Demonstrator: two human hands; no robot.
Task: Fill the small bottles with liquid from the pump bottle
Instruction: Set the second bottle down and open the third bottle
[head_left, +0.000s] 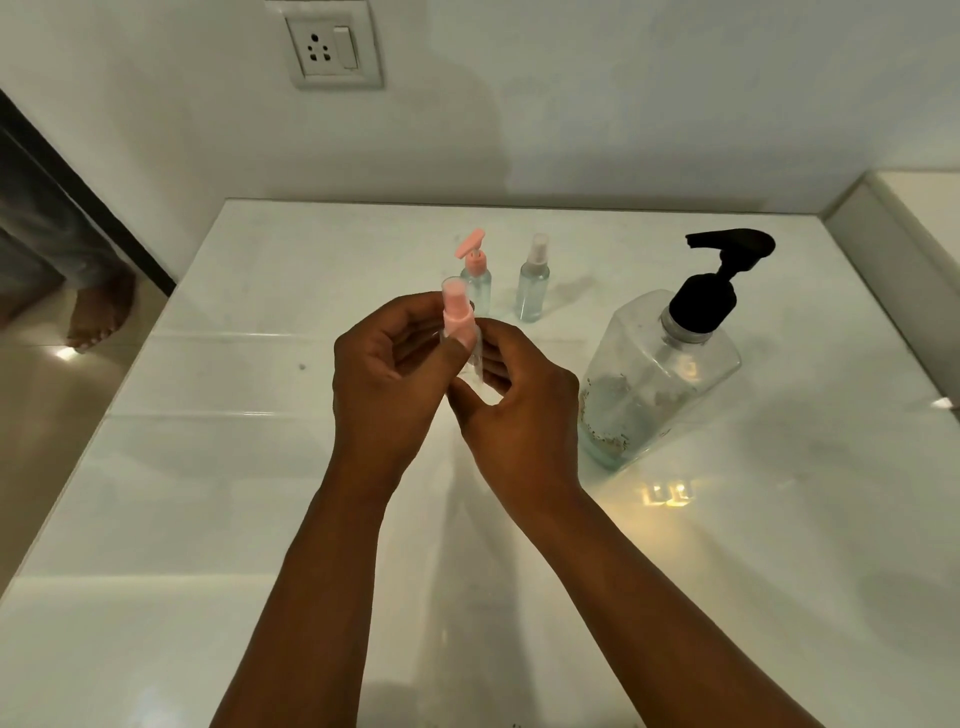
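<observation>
While you've got the pink-capped spray bottle (460, 332) raised over the counter (208, 467), left hand (387, 374) pinching its cap, right hand (511, 400) gripping the body, you're prob. at the uncapping step; next, twist the top off & bring it to the pump bottle (660, 374) w/ black nozzle, right of you.

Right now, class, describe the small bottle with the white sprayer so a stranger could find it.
Start at the big pump bottle with the black head on the white counter. Two small bottles stand behind the hands; take the right one. Its neighbour has a pink pump.
</observation>
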